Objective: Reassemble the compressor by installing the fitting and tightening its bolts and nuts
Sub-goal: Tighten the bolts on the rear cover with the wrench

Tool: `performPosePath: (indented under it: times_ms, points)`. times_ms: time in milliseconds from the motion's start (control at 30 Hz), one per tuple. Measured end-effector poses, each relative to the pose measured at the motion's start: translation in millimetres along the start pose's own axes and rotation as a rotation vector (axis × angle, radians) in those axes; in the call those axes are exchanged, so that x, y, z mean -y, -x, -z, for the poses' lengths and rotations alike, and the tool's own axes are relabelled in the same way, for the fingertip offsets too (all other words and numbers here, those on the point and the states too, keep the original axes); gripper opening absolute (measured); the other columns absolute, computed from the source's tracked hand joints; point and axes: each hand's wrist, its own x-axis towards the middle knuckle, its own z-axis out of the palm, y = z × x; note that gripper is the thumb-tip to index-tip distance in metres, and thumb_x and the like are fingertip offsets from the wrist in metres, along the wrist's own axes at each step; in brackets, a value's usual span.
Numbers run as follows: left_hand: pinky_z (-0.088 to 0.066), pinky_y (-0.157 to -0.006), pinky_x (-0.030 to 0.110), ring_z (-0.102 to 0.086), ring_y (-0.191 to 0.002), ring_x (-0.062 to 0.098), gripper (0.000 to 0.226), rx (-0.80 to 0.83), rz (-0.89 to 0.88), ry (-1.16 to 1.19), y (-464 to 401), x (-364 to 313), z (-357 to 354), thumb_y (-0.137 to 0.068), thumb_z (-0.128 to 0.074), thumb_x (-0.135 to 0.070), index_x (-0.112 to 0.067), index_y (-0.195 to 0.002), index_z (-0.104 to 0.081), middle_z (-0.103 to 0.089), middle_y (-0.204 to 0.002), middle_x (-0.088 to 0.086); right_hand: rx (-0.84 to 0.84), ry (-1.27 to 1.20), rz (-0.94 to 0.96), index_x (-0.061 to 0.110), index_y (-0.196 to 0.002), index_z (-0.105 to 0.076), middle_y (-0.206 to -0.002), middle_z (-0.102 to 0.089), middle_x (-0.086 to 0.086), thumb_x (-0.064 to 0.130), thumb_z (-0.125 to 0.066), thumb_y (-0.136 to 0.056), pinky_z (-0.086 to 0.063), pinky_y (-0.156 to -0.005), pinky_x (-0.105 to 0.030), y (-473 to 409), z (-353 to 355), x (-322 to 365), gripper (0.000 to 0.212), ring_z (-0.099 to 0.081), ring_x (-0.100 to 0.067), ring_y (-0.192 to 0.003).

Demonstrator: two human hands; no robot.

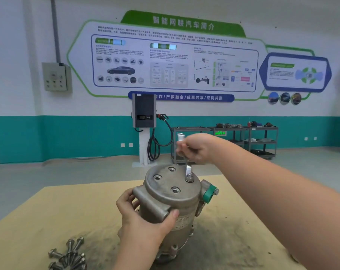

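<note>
A grey metal compressor [177, 203] stands upright on the table, its round end cap facing up with several bolt holes. My left hand [143, 217] grips its body from the left side. My right hand [196, 148] holds a silver wrench [187, 168] whose ring end sits on a bolt [189, 178] at the cap's right side. A green fitting [209, 192] sticks out of the compressor's right side. Several loose bolts [69, 254] lie in a pile on the table at the lower left.
The table [48, 211] is covered with tan cardboard stained dark around the compressor. Beyond it are a grey floor, a wall charger with cable [144, 112], and metal carts [243, 141] against the teal and white wall.
</note>
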Motion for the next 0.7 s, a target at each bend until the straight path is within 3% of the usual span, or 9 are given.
performPosePath:
  times_ms: [67, 133, 233, 300, 400, 500, 600, 667, 700]
  points:
    - [-0.037, -0.108, 0.052, -0.046, -0.108, 0.016, 0.096, 0.009, -0.007, 0.001, -2, 3, -1, -0.041, -0.092, -0.031, -0.052, -0.101, -0.021, -0.032, -0.105, -0.038, -0.034, -0.415, -0.035, -0.007, -0.099, -0.055, -0.071, -0.059, -0.023, 0.004, -0.058, -0.093, -0.045, -0.036, -0.014, 9, 34, -14, 0.014, -0.061, -0.011, -0.041]
    - [-0.037, -0.109, 0.052, -0.046, -0.108, 0.015, 0.098, 0.004, -0.012, 0.006, -3, 5, -3, -0.050, -0.096, -0.020, -0.046, -0.107, -0.021, -0.032, -0.105, -0.037, -0.031, -0.620, 0.015, -0.008, -0.100, -0.060, -0.068, -0.062, -0.019, 0.003, -0.061, -0.088, -0.048, -0.039, -0.014, 26, 60, -40, 0.016, -0.061, -0.010, -0.044]
    - [-0.036, -0.109, 0.051, -0.049, -0.101, 0.012, 0.099, -0.021, -0.028, 0.024, 0, -1, -6, -0.039, -0.090, -0.030, -0.038, -0.113, -0.024, -0.035, -0.104, -0.034, -0.008, -0.669, 0.173, -0.006, -0.086, -0.067, -0.063, -0.061, -0.012, 0.002, -0.059, -0.072, -0.047, -0.039, -0.015, 62, 72, -85, 0.017, -0.056, -0.012, -0.044]
    - [-0.036, -0.108, 0.050, -0.049, -0.093, -0.004, 0.095, -0.031, -0.039, 0.061, 1, -6, -7, -0.034, -0.079, -0.034, -0.032, -0.114, -0.027, -0.037, -0.103, -0.032, -0.046, -0.607, 0.413, 0.002, -0.083, -0.066, -0.072, -0.066, -0.014, 0.006, -0.060, -0.070, -0.047, -0.042, -0.020, 83, 68, -116, 0.016, -0.057, -0.016, -0.049]
    - [-0.037, -0.108, 0.050, -0.041, -0.091, -0.017, 0.094, -0.050, -0.021, 0.085, 3, -8, -7, -0.034, -0.077, -0.034, -0.032, -0.114, -0.027, -0.038, -0.103, -0.032, -0.145, -0.081, 0.929, 0.024, -0.081, -0.064, -0.079, -0.070, -0.009, 0.003, -0.067, -0.080, -0.048, -0.052, -0.021, 106, 47, -146, 0.020, -0.060, -0.016, -0.059]
    - [-0.041, -0.105, 0.044, -0.047, -0.090, -0.019, 0.099, -0.047, -0.026, 0.108, 3, -13, -4, -0.025, -0.081, -0.043, -0.041, -0.111, -0.031, -0.043, -0.107, -0.029, -0.068, 0.679, 1.301, 0.021, -0.080, -0.059, -0.070, -0.057, 0.008, 0.006, -0.070, -0.074, -0.043, -0.052, -0.021, 116, 18, -132, 0.019, -0.050, -0.007, -0.058]
    - [-0.046, -0.090, 0.034, -0.060, -0.096, 0.004, 0.111, -0.069, 0.025, 0.240, -6, -8, -5, -0.007, -0.090, -0.037, -0.037, -0.107, -0.045, -0.057, -0.106, -0.007, 0.016, 1.194, 1.222, 0.024, -0.073, -0.052, -0.069, -0.052, 0.010, 0.023, -0.067, -0.074, -0.040, -0.057, -0.026, 106, -25, -89, 0.015, -0.043, -0.007, -0.064]
    - [-0.047, -0.098, 0.044, -0.059, -0.105, 0.026, 0.099, -0.112, -0.006, 0.165, -9, -3, -8, -0.031, -0.095, -0.007, -0.028, -0.109, -0.039, -0.053, -0.105, -0.015, 0.032, 1.346, 1.005, 0.022, -0.080, -0.061, -0.074, -0.060, 0.007, 0.026, -0.066, -0.078, -0.045, -0.062, -0.027, 88, -52, -60, 0.007, -0.048, -0.011, -0.068]
    - [-0.046, -0.101, 0.050, -0.057, -0.106, 0.028, 0.097, -0.140, -0.007, 0.143, -10, 2, -11, -0.037, -0.092, -0.001, -0.026, -0.112, -0.036, -0.049, -0.104, -0.022, 0.035, 1.365, 0.886, 0.017, -0.084, -0.065, -0.076, -0.064, 0.002, 0.022, -0.066, -0.079, -0.049, -0.063, -0.029, 77, -62, -46, 0.007, -0.052, -0.012, -0.066]
